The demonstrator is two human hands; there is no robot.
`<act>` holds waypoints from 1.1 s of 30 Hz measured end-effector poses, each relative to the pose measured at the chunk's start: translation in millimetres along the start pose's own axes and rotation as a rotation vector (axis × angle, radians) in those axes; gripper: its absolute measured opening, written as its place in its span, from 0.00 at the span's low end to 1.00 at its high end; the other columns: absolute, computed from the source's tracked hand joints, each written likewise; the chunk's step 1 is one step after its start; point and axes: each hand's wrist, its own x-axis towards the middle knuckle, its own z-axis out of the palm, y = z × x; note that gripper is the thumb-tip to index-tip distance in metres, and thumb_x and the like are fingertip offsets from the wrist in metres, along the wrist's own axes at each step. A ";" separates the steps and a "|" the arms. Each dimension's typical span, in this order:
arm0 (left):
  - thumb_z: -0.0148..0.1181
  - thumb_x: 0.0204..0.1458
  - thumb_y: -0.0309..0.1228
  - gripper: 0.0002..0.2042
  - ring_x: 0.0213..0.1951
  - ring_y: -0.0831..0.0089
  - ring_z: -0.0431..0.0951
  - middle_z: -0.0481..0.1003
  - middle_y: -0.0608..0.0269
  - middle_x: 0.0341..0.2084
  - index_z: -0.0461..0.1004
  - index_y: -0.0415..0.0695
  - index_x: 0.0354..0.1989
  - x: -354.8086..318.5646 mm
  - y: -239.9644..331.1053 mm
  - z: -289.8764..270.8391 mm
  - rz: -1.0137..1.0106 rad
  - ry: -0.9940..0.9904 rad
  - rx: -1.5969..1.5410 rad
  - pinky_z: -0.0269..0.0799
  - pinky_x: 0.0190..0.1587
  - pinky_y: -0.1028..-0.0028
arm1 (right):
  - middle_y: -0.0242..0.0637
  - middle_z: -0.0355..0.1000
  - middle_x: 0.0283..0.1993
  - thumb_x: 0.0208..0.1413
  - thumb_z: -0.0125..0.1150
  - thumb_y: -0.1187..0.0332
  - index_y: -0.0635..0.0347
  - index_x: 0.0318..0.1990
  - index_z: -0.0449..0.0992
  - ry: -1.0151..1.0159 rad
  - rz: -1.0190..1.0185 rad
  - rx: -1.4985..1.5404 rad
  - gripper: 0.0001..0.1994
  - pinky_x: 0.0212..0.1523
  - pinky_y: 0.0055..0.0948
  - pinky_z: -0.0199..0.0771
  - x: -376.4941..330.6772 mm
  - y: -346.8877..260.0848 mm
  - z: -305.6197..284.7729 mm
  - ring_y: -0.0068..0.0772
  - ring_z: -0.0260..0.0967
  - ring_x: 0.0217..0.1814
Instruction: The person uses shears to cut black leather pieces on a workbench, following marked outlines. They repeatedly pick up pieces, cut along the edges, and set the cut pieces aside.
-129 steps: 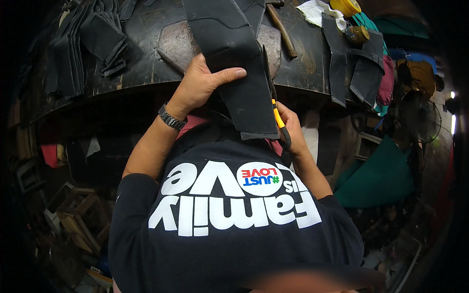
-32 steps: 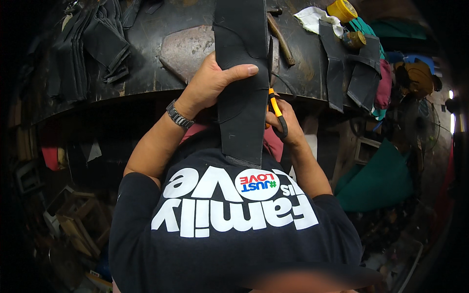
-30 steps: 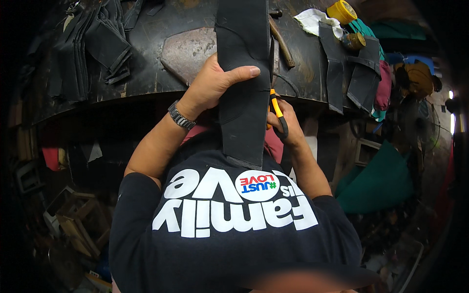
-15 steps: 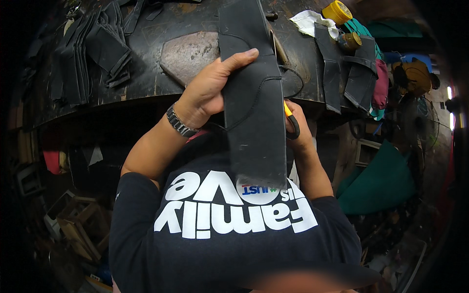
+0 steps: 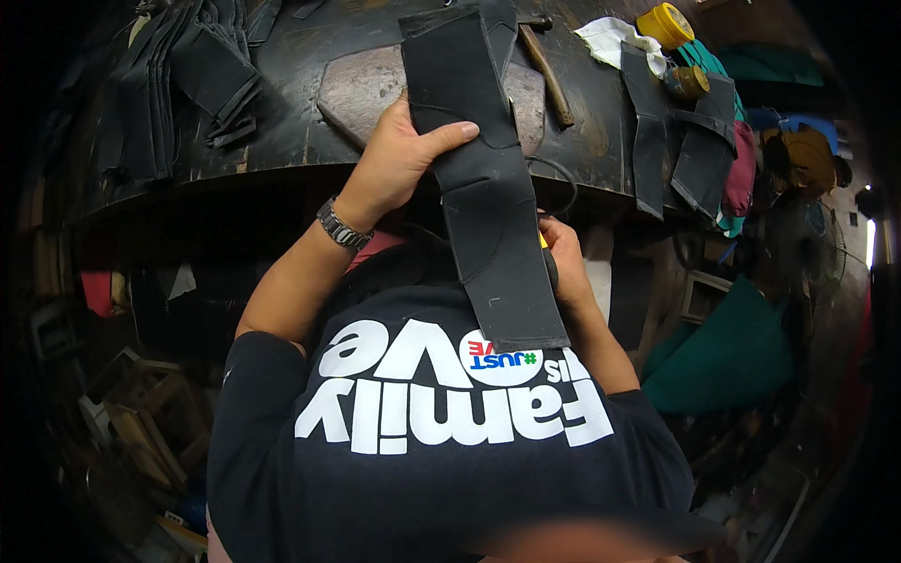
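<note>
A long black leather-like strip (image 5: 497, 216) hangs in front of me, upper end over the bench and lower end at my shirt. My left hand (image 5: 404, 155) grips its left edge, thumb flat on the face, other fingers hidden behind. The strip creases just below the thumb, and thin dark cord-like lines cross it. At its right edge, my right hand (image 5: 564, 258) is closed around yellow-and-black-handled scissors (image 5: 543, 241). Most of the scissors are behind the strip. A black loop (image 5: 569, 183) sticks out above that hand.
Beneath the strip, a stone slab (image 5: 361, 89) lies on the dark bench (image 5: 282, 122), with a hammer (image 5: 547, 75) beside it. Stacked black pieces (image 5: 150, 103) are at left. More black pieces (image 5: 643, 141), a white cloth (image 5: 619, 42) and a yellow tub (image 5: 665, 25) sit at right.
The strip has shifted slightly left and now bends in the middle. My left hand has moved a little left on it. Less of the scissors' handle shows, and the hammer has come into fuller view.
</note>
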 end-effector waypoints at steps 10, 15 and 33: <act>0.63 0.51 0.22 0.18 0.43 0.76 0.76 0.76 0.61 0.41 0.67 0.37 0.51 1.8 -13.5 -4.2 0.130 -0.029 0.123 0.74 0.47 0.76 | 0.37 0.74 0.37 0.47 0.69 0.70 0.71 0.45 0.71 0.000 -0.048 -0.144 0.20 0.40 0.22 0.73 13.6 -4.2 -8.3 0.21 0.71 0.36; 0.61 0.53 0.22 0.16 0.43 0.75 0.77 0.76 0.61 0.41 0.68 0.37 0.50 5.6 -15.5 -8.7 0.091 -0.071 0.105 0.75 0.46 0.75 | 0.39 0.75 0.40 0.49 0.67 0.72 0.73 0.47 0.70 -0.036 -0.083 -0.094 0.20 0.42 0.22 0.73 15.6 -6.7 -9.7 0.22 0.73 0.39; 0.57 0.54 0.19 0.17 0.45 0.72 0.77 0.75 0.59 0.44 0.66 0.38 0.53 5.8 -27.6 -7.0 -0.051 -0.027 -0.177 0.76 0.48 0.72 | 0.32 0.73 0.34 0.49 0.67 0.75 0.70 0.42 0.72 -0.026 -0.095 -0.047 0.14 0.33 0.16 0.71 14.7 8.3 -18.2 0.16 0.69 0.31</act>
